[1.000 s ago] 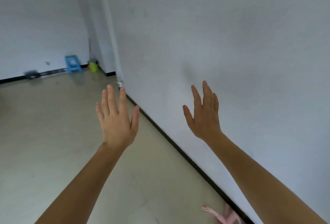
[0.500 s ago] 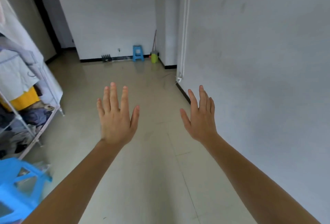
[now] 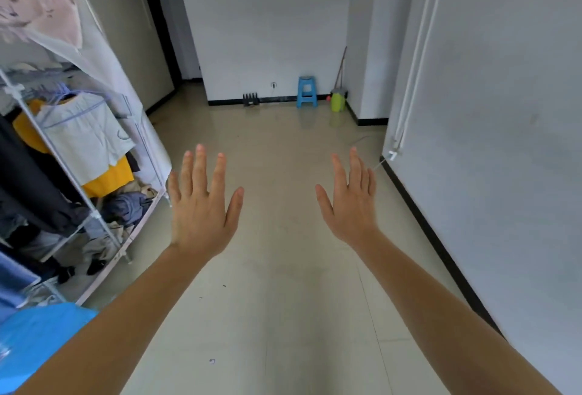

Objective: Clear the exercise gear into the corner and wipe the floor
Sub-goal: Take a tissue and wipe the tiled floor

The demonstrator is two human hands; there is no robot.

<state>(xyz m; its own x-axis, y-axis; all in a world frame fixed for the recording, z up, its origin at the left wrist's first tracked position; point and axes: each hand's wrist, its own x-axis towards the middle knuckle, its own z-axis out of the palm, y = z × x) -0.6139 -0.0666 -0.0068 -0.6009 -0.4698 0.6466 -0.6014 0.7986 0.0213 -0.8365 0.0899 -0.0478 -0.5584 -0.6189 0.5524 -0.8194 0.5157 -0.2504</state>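
- Our L hand (image 3: pixel 201 205): held out in front, back toward us, fingers straight & spread, thumb out to the side. Nothing in it, touching nothing.
- Our R hand (image 3: pixel 351 202): approx same height, turned a bit edge-on, fingers straight & closer together, thumb apart. Holds nothing either.
- Both forearms are bare & come in from the bottom corners. The hands are well apart, w/ floor showing btwn them.
- Floor (image 3: pixel 283 284): pale glossy tiles below both hands, running to the far wall. We see a few small dark specks (image 3: pixel 212 361) near us, btwn the forearms.
- Left of the L hand: clothes rack (image 3: pixel 94 215) w/ white frame & a see-through cover thrown back. Grey, yellow & dark clothes hang on it, more heaped on the bottom shelf.
- Bottom-left corner: blue plastic thing (image 3: pixel 37 338), blurred & partly behind the L forearm; we can't tell what it is.
- Right of the R hand: grey wall (image 3: pixel 504 142) w/ black skirting (image 3: pixel 434 237). White pipes (image 3: pixel 415 57) run down its far edge.
- Far end: blue stool (image 3: pixel 306 92) against the back wall. Just right of it, a green container (image 3: pixel 338 103) sits in the corner, w/ a thin stick (image 3: pixel 341 63) leaning there.
- Left of the stool, at the skirting: small dark ribbed item (image 3: pixel 251 100), too small to ID.
- Far left: dark doorway (image 3: pixel 160 35).
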